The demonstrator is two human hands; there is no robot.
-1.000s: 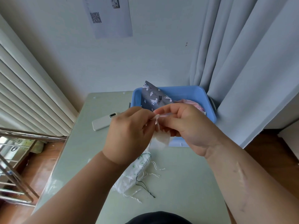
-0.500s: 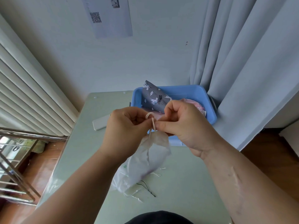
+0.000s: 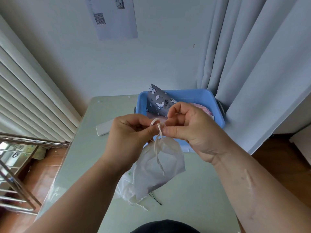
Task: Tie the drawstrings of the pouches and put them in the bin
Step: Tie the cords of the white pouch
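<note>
A sheer white pouch [image 3: 159, 163] hangs in the air over the table, held up by its cream drawstring [image 3: 157, 126]. My left hand [image 3: 129, 132] pinches the string on the left, and my right hand [image 3: 190, 126] pinches it on the right. A small loop of string stands up between the fingertips. The loose string ends dangle down in front of the pouch. Behind my hands stands the blue bin [image 3: 202, 96], holding a grey unicorn-print pouch [image 3: 158, 101] and a pink pouch [image 3: 204, 111].
More white pouches [image 3: 125, 187] with loose strings lie on the pale green table [image 3: 87, 148] under the hanging one. A white phone-like slab [image 3: 103, 130] lies at the left. A curtain hangs right of the bin. A metal rack stands left of the table.
My hands have lifted the pouch off the table, so it now hangs full length. A loop of drawstring has formed between my fingertips.
</note>
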